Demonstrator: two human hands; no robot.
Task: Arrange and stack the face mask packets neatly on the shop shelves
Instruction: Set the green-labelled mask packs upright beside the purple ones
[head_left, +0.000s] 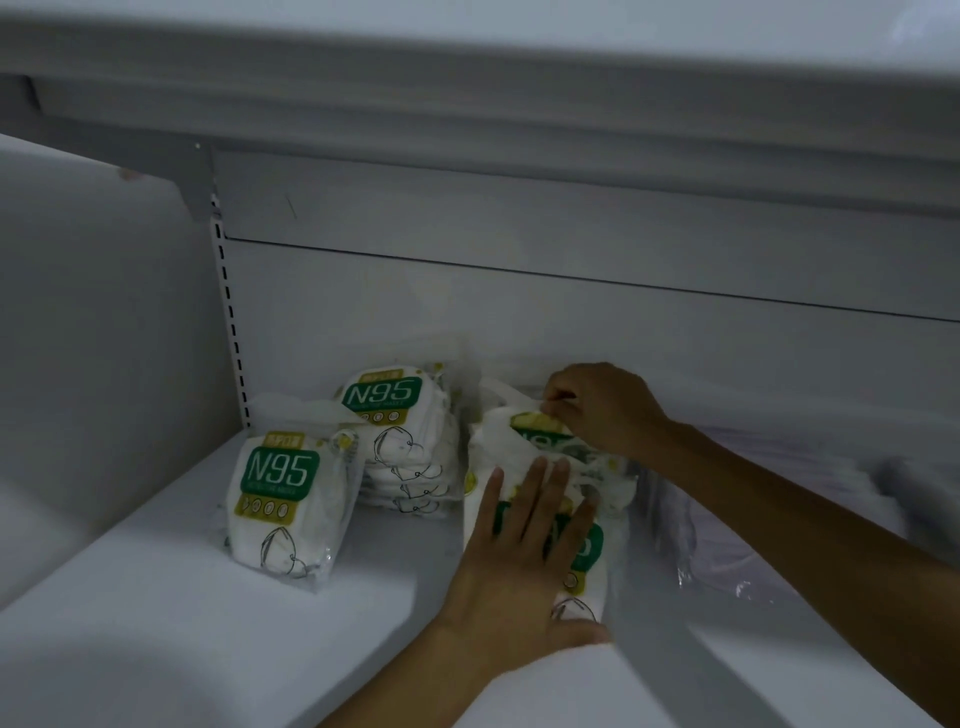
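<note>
Mask packets (540, 467) heaped mid-shelf (156, 623); left hand (524, 561) flat on them, right hand (597, 405) pinching top packet's edge. Stack (405, 441) toward back-left corner; single packet (285, 504) in front. Clear bags (727, 530) right.

Dim, bluish light over a white metal shop shelf (156, 613). A pale back panel (519, 322) rises behind it, with a slotted upright (231, 322) at left. Overhead, blurred, is what may be another shelf's underside (467, 93).
</note>
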